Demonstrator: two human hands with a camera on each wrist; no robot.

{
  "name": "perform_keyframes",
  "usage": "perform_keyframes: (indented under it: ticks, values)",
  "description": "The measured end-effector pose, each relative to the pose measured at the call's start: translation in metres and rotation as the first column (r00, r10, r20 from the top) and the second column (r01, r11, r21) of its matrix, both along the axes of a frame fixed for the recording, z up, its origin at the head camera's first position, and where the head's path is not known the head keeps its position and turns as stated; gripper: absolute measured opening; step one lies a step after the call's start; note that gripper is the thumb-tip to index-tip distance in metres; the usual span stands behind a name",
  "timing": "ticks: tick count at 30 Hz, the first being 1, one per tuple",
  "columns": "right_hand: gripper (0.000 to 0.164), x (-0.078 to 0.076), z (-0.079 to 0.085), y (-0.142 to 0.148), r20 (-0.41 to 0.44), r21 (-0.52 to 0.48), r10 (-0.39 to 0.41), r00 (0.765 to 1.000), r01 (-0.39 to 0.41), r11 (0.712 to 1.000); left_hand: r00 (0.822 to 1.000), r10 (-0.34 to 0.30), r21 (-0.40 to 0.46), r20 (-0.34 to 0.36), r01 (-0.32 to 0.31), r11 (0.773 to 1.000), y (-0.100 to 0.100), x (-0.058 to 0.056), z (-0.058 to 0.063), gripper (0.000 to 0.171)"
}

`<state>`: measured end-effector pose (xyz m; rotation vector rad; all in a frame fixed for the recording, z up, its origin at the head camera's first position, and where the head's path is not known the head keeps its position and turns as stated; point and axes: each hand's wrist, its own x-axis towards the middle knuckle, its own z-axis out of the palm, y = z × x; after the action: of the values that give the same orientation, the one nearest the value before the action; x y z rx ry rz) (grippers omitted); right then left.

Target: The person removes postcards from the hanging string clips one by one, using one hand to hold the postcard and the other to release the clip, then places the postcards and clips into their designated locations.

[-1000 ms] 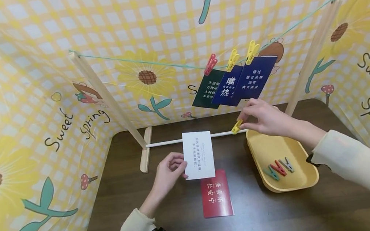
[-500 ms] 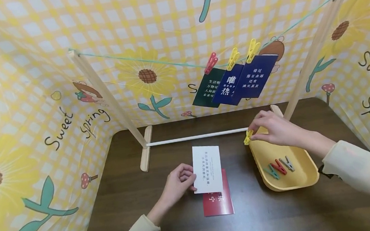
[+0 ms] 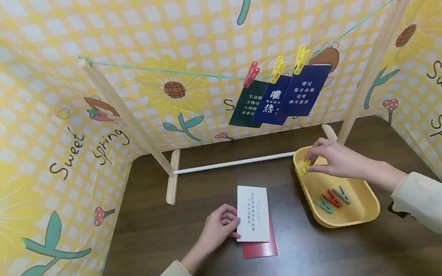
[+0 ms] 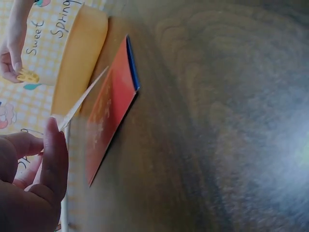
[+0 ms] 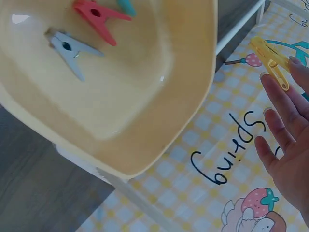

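My left hand (image 3: pixel 218 226) pinches a white card (image 3: pixel 253 214) with printed characters by its left edge. In the left wrist view the white card (image 4: pixel 84 99) shows nearly edge-on, raised above a small stack of cards with a red one (image 4: pixel 112 96) on top. My right hand (image 3: pixel 335 158) is over the far left part of a yellow tray (image 3: pixel 372 203), with a yellow clothespin (image 3: pixel 305 168) between thumb and fingertips. The right wrist view shows this clothespin (image 5: pixel 270 62) pinched at its handle end. Inside the tray lie a teal (image 3: pixel 324 205), a red (image 3: pixel 331 199) and a grey clothespin (image 3: pixel 342 195).
A green string (image 3: pixel 168 71) runs between two wooden posts (image 3: pixel 126 115) of a rack. A green card (image 3: pixel 247 105) and two blue cards (image 3: pixel 307 91) hang from it by a red and two yellow clothespins. A white rod (image 3: pixel 231 164) joins the rack's feet.
My left hand has brought the white card down and toward me, over the red card. My right hand has moved right and down with the yellow clothespin, over the tray.
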<state>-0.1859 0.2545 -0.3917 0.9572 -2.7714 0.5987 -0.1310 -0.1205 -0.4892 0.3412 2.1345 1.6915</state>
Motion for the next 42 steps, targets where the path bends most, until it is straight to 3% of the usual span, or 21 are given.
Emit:
perform_keyframes:
  ticks: [4, 8, 12, 20, 24, 31, 42]
  values:
    - [0.015, -0.001, -0.007, 0.004, 0.01, 0.007, -0.006, 1.0, 0.006, 1.0, 1.0, 0.015, -0.053, 0.01, -0.014, 0.998, -0.002, -0.001, -0.021, 0.022]
    - [0.016, -0.003, -0.015, 0.007, 0.021, 0.025, -0.014, 1.0, 0.014, 1.0, 1.0, 0.017, -0.134, -0.006, -0.018, 0.991, -0.004, 0.0, -0.026, 0.019]
    - [0.014, -0.005, -0.022, 0.011, 0.03, 0.038, -0.013, 0.999, 0.011, 0.999, 1.0, 0.014, -0.19, -0.007, -0.015, 0.982, -0.005, 0.002, -0.029, 0.016]
    - [0.013, -0.012, -0.038, 0.02, 0.017, 0.091, -0.008, 1.0, 0.007, 0.996, 1.0, -0.015, -0.22, 0.016, 0.018, 0.975, -0.006, 0.004, -0.036, 0.014]
    - [0.011, -0.017, -0.045, 0.025, 0.111, 0.134, -0.008, 0.994, -0.007, 0.991, 1.0, -0.027, -0.244, 0.008, 0.028, 0.969, -0.007, 0.005, -0.037, 0.014]
    - [0.011, -0.028, -0.055, 0.031, 0.276, 0.171, 0.006, 0.961, -0.056, 0.984, 0.998, -0.055, -0.277, 0.008, 0.055, 0.959, -0.007, 0.003, -0.036, 0.014]
    - [0.013, -0.034, -0.062, 0.025, 0.318, 0.22, -0.047, 0.947, -0.026, 0.975, 0.997, -0.078, -0.302, -0.02, 0.069, 0.951, -0.009, 0.002, -0.036, 0.015]
